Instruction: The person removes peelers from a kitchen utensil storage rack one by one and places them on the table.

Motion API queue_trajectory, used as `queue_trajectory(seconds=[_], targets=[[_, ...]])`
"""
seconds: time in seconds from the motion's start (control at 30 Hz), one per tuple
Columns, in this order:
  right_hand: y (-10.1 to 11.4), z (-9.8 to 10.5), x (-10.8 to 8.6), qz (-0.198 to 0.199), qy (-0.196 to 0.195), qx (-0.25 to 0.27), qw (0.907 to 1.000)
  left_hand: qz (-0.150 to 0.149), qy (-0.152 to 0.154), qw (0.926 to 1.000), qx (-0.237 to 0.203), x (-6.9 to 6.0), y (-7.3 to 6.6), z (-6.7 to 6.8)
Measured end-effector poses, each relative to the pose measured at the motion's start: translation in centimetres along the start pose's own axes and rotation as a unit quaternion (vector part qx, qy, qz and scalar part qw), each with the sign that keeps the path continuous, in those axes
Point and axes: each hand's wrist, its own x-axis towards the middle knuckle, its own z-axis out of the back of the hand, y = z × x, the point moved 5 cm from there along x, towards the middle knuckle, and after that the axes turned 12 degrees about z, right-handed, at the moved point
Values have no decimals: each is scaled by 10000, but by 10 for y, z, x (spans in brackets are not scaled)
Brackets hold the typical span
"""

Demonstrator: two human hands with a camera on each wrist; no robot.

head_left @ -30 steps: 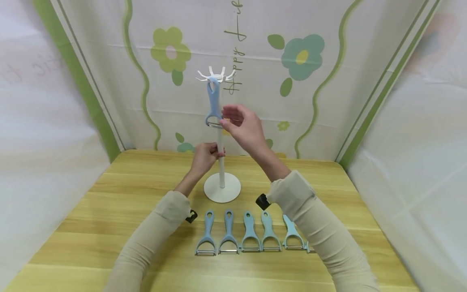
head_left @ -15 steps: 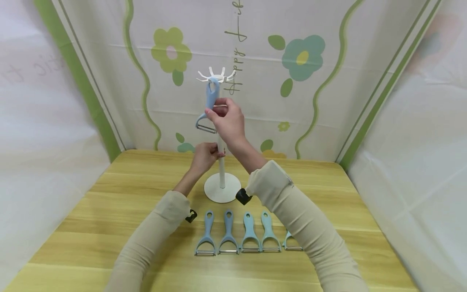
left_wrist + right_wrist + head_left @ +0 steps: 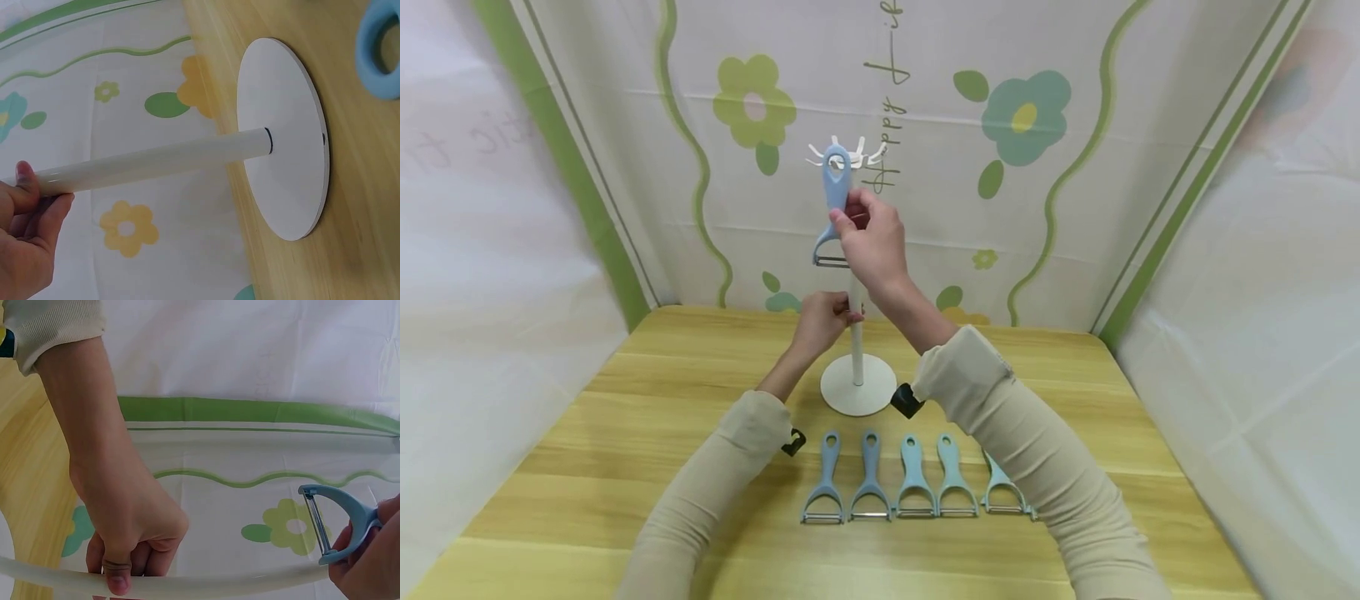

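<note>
In the head view my right hand (image 3: 876, 242) pinches the handle of a blue Y-shaped peeler (image 3: 837, 193). The peeler is nearly upright, blade down, its handle hole level with the white hooks (image 3: 856, 157) atop a stand. Whether a hook passes through that hole I cannot tell. The right wrist view shows the peeler's blade end (image 3: 357, 515) beside the fingers of my right hand (image 3: 375, 565). Lower down, my left hand (image 3: 822, 323) grips the white pole (image 3: 857, 358) between thumb and fingers, also visible in the left wrist view (image 3: 28, 240).
The stand's round white base (image 3: 838, 396) rests on the wooden table (image 3: 662, 400). In front of it several blue and teal peelers (image 3: 870, 467) lie in a row, handles pointing away; my right sleeve (image 3: 1037, 450) partly covers the rightmost ones. A printed curtain (image 3: 925, 50) stands behind.
My right hand came in from the right with loose fingers and took hold of the hanging peeler's handle. The peeler tilted, then rose slightly and straightened. My left hand stayed on the pole.
</note>
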Motion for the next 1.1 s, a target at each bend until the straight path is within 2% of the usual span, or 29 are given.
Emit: queue_trajectory(seconds=[0.23,0.7,1.1], targets=[[1,13,-8,-26,65,258,9996,143,106,9998,-121,0,0,0],[-36,51,-48,-571,267,228,9978,149,-17,9997,-180,1,2,-1],[-67,106,-86,-822,372,-157,9958,66,-13,9998,-204,1,2,-2]])
